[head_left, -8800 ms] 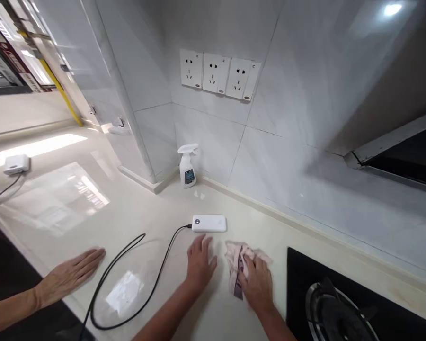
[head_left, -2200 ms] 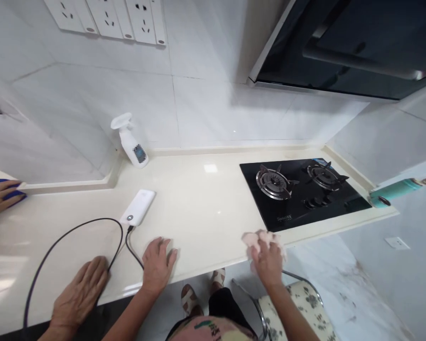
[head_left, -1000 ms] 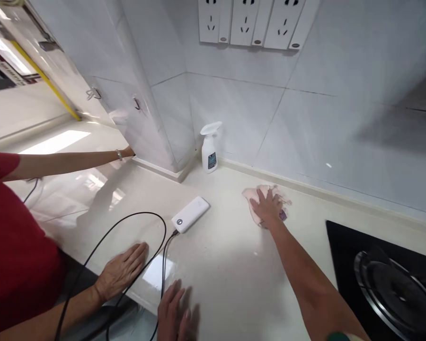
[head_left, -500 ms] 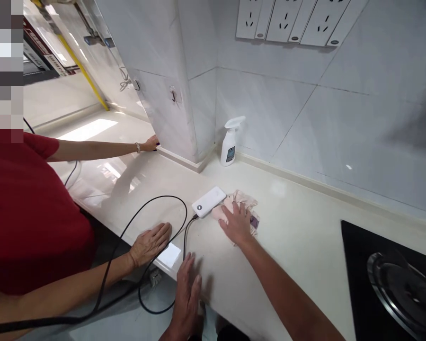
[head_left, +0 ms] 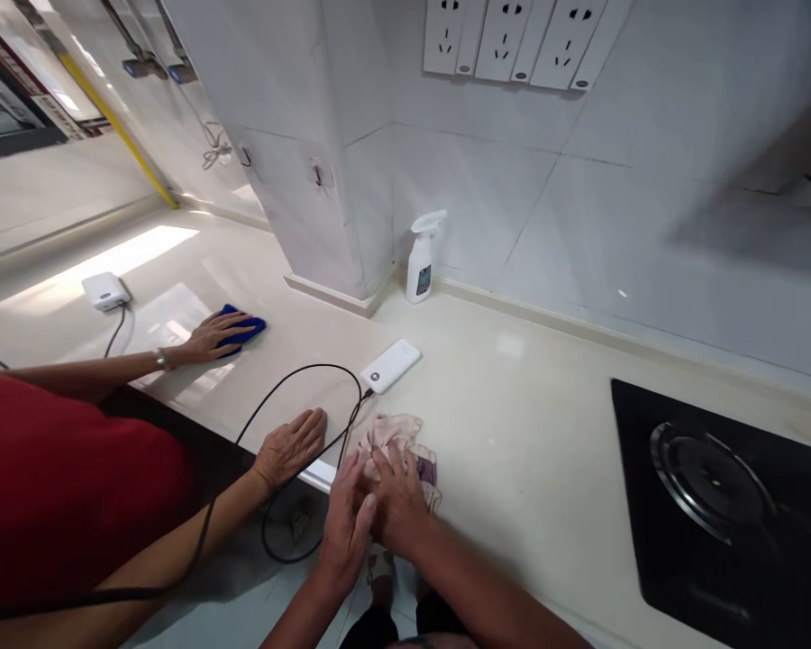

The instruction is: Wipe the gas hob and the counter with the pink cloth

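A power bank and black cable crowd the pink cloth's left; passage runs right to the gas hob.

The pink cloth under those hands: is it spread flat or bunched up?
Bunched: the pink cloth shows crumpled folds under the left hand and right hand.

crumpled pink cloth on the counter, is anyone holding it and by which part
The right hand lies on the near edge of the crumpled pink cloth, with the left hand against it; whether either has a grip cannot be told.
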The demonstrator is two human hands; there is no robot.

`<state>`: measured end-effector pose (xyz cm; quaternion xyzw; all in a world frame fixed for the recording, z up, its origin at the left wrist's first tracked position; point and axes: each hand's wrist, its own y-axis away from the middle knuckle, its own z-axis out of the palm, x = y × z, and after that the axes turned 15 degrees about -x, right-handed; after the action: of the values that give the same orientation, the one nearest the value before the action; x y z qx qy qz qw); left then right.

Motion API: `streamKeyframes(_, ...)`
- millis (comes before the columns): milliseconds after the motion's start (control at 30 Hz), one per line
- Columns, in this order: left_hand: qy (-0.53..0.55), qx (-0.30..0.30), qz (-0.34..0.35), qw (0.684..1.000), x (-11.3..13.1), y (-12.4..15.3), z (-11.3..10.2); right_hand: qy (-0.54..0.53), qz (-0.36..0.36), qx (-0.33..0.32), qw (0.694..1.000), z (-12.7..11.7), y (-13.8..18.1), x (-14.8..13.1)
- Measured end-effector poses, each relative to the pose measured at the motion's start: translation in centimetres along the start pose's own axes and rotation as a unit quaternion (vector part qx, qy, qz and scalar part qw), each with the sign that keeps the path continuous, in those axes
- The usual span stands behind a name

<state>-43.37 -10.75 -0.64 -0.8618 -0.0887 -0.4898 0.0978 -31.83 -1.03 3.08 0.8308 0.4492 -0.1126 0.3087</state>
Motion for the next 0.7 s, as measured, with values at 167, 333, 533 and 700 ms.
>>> streamKeyframes(167,-0.081,-0.107,0.058,0.989,-0.4,-0.3,0.4,0.011,-0.048,0.044,0.998,2.7,3.2,1.5)
streamKeyframes(333,-0.13,-0.183,0.099,0.969,-1.0,-0.9,1.6,0.047,0.021,0.084,0.995,8.4,9.0,6.9)
streamKeyframes(533,-0.127,-0.212,0.138,0.959,-1.0,-1.4,3.0,0.078,0.258,0.151,0.951,14.0,18.5,11.6)
streamKeyframes(700,-0.109,-0.235,0.143,0.955,-1.1,-1.3,3.6,0.036,0.4,0.202,0.893,15.5,26.0,12.6)
